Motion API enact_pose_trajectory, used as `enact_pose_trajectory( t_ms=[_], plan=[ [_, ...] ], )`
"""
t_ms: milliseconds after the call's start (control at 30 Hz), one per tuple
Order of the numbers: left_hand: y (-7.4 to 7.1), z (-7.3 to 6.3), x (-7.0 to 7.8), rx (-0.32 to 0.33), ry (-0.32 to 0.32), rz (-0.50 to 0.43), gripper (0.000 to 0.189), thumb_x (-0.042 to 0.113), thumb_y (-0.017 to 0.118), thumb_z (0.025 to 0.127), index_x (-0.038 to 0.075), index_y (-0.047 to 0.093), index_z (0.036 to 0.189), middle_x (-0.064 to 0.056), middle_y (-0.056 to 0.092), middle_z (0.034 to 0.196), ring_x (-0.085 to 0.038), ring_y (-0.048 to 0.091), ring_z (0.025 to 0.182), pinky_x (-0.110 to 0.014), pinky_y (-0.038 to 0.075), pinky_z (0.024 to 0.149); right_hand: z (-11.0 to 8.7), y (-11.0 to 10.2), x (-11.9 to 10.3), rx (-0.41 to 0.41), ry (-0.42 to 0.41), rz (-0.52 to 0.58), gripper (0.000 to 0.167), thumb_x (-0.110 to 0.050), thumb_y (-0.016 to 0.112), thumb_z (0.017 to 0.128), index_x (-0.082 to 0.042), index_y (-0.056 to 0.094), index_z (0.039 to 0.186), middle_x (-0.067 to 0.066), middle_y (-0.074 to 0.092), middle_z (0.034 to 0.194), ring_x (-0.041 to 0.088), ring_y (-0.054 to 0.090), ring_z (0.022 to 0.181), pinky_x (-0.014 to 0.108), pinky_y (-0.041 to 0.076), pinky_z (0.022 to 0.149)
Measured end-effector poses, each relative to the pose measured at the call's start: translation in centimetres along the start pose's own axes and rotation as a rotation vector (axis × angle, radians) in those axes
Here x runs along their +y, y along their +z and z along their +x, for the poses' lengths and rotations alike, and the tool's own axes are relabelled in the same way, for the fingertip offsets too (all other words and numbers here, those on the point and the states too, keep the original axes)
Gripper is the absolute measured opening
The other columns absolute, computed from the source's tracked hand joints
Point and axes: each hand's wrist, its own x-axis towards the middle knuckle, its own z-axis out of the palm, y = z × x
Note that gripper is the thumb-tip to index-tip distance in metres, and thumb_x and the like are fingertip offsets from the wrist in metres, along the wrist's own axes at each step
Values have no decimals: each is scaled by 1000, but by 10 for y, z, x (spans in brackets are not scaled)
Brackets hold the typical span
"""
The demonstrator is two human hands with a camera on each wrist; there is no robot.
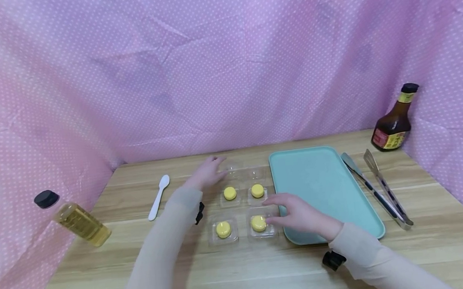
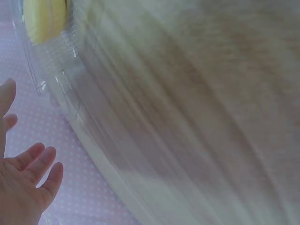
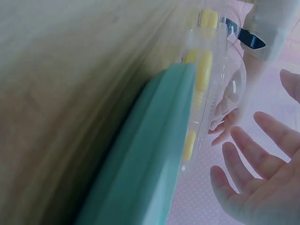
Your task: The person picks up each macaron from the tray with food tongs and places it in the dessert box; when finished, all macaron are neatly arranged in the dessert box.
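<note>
Several yellow macarons sit in clear plastic clamshell boxes in two rows at the table's middle. My left hand, fingers spread and relaxed, is beside the raised clear lid of the far left box, whose macaron lies in its base. Nothing is in that hand's fingers in the left wrist view. My right hand hovers by the near right macaron in its box, fingertips close over the box's right side. Its fingers are apart and hold nothing in the right wrist view. Another macaron is at near left.
A teal tray lies right of the boxes, partly under my right hand. Beyond it are tongs, a metal utensil and a dark sauce bottle. On the left are a white spoon and an oil bottle.
</note>
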Motion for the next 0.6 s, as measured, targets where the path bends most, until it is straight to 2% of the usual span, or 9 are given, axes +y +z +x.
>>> enact_pose_trajectory(
  t_ms=[233, 433, 600],
  plan=[
    [1, 10, 4, -88, -38, 12, 60, 36, 53, 96, 20, 30, 149, -21, 28, 149, -38, 40, 131, -55, 35, 107, -1, -1, 4, -13, 14, 19, 48, -31, 68, 87, -2, 59, 124, 14, 60, 127, 34, 52, 121, 53, 42, 101],
    [2, 18, 2, -121, -36, 54, 60, 35, 53, 96, 22, 29, 150, -23, 26, 150, -40, 42, 129, -57, 37, 104, -2, -1, 5, -18, 33, 46, 48, -31, 68, 87, -2, 58, 125, 14, 59, 128, 35, 51, 122, 54, 42, 101],
    [3, 20, 4, -140, -56, 42, 60, 36, 54, 95, 25, 31, 149, -22, 26, 150, -40, 39, 131, -58, 36, 105, -2, -1, 6, -27, 35, 43, 49, -32, 67, 87, -2, 58, 126, 14, 59, 128, 35, 50, 123, 53, 42, 101]
  ],
)
